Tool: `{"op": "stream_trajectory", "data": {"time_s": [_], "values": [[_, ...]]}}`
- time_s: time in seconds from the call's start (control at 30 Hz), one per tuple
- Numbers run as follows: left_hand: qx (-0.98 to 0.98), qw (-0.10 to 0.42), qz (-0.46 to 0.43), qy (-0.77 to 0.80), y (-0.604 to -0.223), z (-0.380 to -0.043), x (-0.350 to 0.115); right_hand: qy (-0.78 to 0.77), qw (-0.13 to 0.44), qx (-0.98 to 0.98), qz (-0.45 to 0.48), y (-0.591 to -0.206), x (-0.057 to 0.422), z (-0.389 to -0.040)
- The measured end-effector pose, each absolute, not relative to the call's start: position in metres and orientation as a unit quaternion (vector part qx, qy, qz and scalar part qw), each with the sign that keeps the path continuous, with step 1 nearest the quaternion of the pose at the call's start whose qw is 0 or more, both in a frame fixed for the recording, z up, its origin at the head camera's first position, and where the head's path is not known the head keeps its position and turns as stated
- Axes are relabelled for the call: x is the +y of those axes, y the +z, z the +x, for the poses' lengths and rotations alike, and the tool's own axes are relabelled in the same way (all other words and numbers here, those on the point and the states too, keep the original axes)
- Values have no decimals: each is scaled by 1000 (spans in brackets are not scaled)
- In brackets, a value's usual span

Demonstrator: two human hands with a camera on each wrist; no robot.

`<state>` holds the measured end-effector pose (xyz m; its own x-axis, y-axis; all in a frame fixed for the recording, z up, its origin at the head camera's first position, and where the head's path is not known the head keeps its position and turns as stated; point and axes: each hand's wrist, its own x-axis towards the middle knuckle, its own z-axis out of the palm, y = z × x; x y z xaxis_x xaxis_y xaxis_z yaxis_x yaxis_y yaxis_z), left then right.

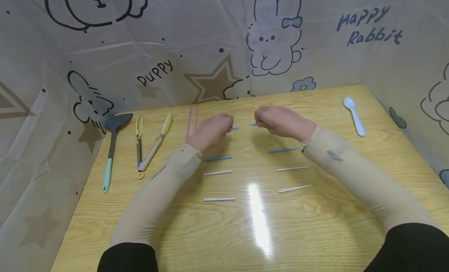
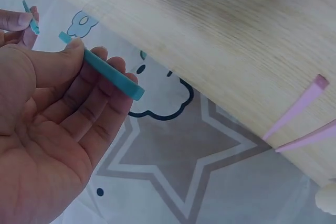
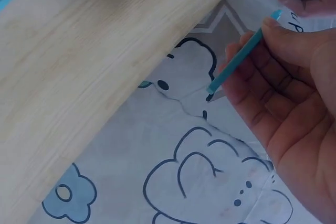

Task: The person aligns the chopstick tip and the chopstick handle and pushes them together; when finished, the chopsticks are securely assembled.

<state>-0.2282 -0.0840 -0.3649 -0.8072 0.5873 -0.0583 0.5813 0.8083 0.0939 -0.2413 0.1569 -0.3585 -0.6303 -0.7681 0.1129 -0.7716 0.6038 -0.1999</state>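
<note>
Over the back middle of the table, my left hand (image 1: 212, 128) pinches a short tapered blue chopstick (image 2: 113, 74) between thumb and fingers. Its thick squared end points away from the thumb. To the right, my right hand (image 1: 282, 120) holds another blue chopstick (image 3: 239, 61) the same way, thumb pressed near one end. In the head view the backs of both hands hide most of these sticks, and only their tips show, pointing at each other with a gap between. Nearer me lie a blue chopstick (image 1: 218, 158) on the left and a matching blue chopstick (image 1: 283, 150) on the right.
White chopsticks (image 1: 220, 199) lie in two columns in front of the hands. Two pink chopsticks (image 1: 188, 126) lie just left of my left hand. Farther left are open tongs (image 1: 151, 153) and a spatula (image 1: 110, 147). A spoon (image 1: 355, 115) lies at the right. Printed cloth walls border the table.
</note>
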Motion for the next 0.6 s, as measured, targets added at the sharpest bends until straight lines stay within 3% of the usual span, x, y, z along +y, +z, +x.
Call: {"op": "stream_trajectory", "data": {"time_s": [0.6], "values": [[948,28,315,33,-355,-226,-72,108,23,-889,445,-355,142,-239]]}}
